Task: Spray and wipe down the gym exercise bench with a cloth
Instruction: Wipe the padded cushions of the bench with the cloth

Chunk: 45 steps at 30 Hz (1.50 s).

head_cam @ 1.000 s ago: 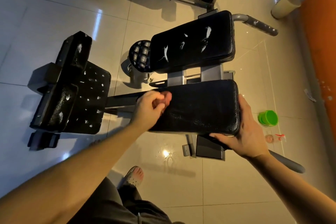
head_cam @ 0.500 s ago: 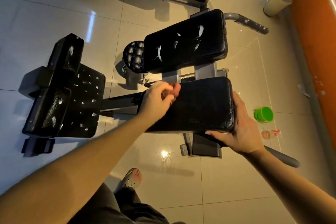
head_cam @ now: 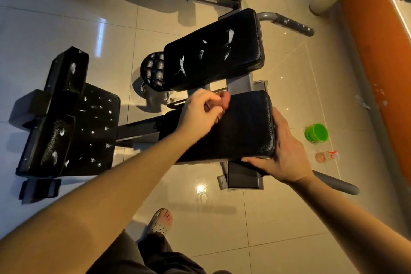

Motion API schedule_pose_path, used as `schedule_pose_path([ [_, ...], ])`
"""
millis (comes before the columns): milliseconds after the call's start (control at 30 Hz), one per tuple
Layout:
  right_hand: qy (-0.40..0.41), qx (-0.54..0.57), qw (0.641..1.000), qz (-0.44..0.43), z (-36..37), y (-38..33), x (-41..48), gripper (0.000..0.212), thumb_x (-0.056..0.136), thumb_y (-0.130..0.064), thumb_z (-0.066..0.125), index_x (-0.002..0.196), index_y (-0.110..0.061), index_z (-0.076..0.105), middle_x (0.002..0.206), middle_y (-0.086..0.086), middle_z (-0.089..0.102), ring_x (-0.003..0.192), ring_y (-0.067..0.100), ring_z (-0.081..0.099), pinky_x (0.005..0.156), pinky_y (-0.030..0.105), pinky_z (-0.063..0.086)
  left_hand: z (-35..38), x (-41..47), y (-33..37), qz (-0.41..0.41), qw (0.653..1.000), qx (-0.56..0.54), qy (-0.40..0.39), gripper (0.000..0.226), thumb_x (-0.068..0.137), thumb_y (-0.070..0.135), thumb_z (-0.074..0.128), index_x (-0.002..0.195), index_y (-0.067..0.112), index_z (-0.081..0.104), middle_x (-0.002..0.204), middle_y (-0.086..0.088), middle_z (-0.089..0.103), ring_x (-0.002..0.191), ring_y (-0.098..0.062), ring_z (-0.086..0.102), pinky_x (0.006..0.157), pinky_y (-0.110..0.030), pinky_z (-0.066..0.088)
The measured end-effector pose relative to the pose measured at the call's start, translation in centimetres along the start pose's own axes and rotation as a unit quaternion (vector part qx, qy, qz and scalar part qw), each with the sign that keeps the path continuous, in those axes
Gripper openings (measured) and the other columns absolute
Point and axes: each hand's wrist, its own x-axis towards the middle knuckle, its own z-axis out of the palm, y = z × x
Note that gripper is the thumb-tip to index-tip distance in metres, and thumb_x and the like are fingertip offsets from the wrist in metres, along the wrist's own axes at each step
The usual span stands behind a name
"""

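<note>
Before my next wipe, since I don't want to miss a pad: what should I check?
1. Cloth in hand: ok; left hand pinches a pinkish cloth at the near pad's far edge.
2. Pad steadied: ok; right hand grips its right end.
3. Near pad clean: cannot tell; too dark.
4. Far pad wiped: not ok; white streaks show.
5. Left plate wiped: not ok; white spots.
6. Spray bottle handy: probably ok; lies on the floor to the right.
</note>
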Motion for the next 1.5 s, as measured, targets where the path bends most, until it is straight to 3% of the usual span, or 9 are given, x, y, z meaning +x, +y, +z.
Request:
schedule_pose_path([
  [100,-0.007,0.005,1.0,0.005,-0.1,-0.1,0.0,0.125,0.069,-0.066,0.081,0.163,-0.024,0.009,0.165,-0.01,0.024,0.129,0.009,0.053,0.092,0.019,0.053,0.8,0.2,1.2,-0.035,0.999,0.005,0.023,0.02,0.09,0.017,0.075,0.109,0.019,0.071,0.109,0.005,0.06,0.098,-0.012,0.063,0.088,-0.037,0.058],
  [267,-0.006,0.016,1.0,-0.001,0.0,-0.2,0.0,0.125,0.069,-0.07,0.079,0.162,-0.024,0.011,0.165,-0.009,0.025,0.125,0.005,0.054,0.087,0.012,0.051,-0.1,-9.4,3.0,0.087,0.99,-0.044,-0.103,0.025,0.087,0.008,0.076,0.112,0.012,0.074,0.117,0.006,0.063,0.112,-0.004,0.061,0.093,-0.019,0.052],
  [433,-0.004,0.032,0.999,-0.006,-0.3,-0.4,0.0,0.125,0.069,-0.065,0.082,0.163,-0.024,0.011,0.165,-0.013,0.024,0.13,0.004,0.051,0.092,0.014,0.051,1.2,-4.4,3.6,0.137,0.986,-0.002,-0.094,0.024,0.089,0.009,0.074,0.113,0.012,0.072,0.123,0.004,0.062,0.116,-0.005,0.058,0.101,-0.018,0.047],
  [600,-0.003,0.008,1.0,0.0,-0.4,-0.6,-0.1,0.124,0.07,-0.067,0.082,0.163,-0.026,0.009,0.165,-0.014,0.024,0.124,0.005,0.055,0.086,0.02,0.055,2.8,2.2,4.2,-0.006,0.999,-0.047,0.007,0.021,0.09,0.012,0.075,0.11,0.016,0.07,0.11,0.003,0.064,0.096,-0.009,0.063,0.085,-0.03,0.054],
  [700,-0.006,-0.004,1.0,0.012,-0.2,0.0,-0.2,0.127,0.069,-0.072,0.081,0.163,-0.022,0.011,0.165,-0.009,0.027,0.119,0.003,0.055,0.087,0.021,0.055,3.2,-3.2,5.9,0.003,0.991,-0.114,-0.066,0.025,0.092,0.012,0.072,0.114,0.022,0.067,0.111,0.004,0.065,0.095,-0.011,0.068,0.083,-0.035,0.061],
  [833,-0.012,-0.003,1.0,0.027,0.0,0.4,-0.4,0.129,0.068,-0.082,0.073,0.163,-0.023,0.008,0.16,-0.007,0.035,0.114,0.005,0.059,0.089,0.024,0.056,2.6,-7.0,6.7,0.078,0.986,-0.098,-0.106,0.028,0.091,0.008,0.073,0.116,0.019,0.069,0.117,0.006,0.065,0.111,-0.006,0.063,0.095,-0.02,0.054],
  [1000,-0.009,-0.009,1.0,0.013,-0.3,-0.1,-0.3,0.131,0.068,-0.076,0.078,0.164,-0.028,0.003,0.169,-0.01,0.017,0.132,0.018,0.055,0.095,0.034,0.058,1.7,1.5,3.9,-0.083,0.996,-0.035,-0.02,0.015,0.093,0.025,0.074,0.108,0.024,0.07,0.106,0.006,0.068,0.1,-0.01,0.064,0.086,-0.018,0.049],
  [1267,-0.005,-0.013,1.0,0.009,-0.3,0.1,-0.2,0.129,0.069,-0.081,0.074,0.163,-0.029,0.003,0.167,-0.013,0.019,0.128,0.017,0.057,0.091,0.035,0.06,1.9,0.9,4.7,-0.07,0.995,0.044,-0.055,0.062,0.081,0.063,0.071,0.134,0.031,0.064,0.125,0.008,0.067,0.118,-0.014,0.061,0.099,-0.035,0.052],
  [1500,-0.009,-0.011,1.0,0.012,-0.3,0.2,-0.4,0.13,0.068,-0.079,0.076,0.163,-0.027,0.004,0.165,-0.01,0.025,0.118,0.017,0.063,0.087,0.033,0.061,2.4,-4.7,6.7,0.086,0.991,0.036,-0.1,0.038,0.092,0.02,0.074,0.13,0.022,0.068,0.115,0.009,0.062,0.107,-0.006,0.059,0.095,-0.029,0.055],
])
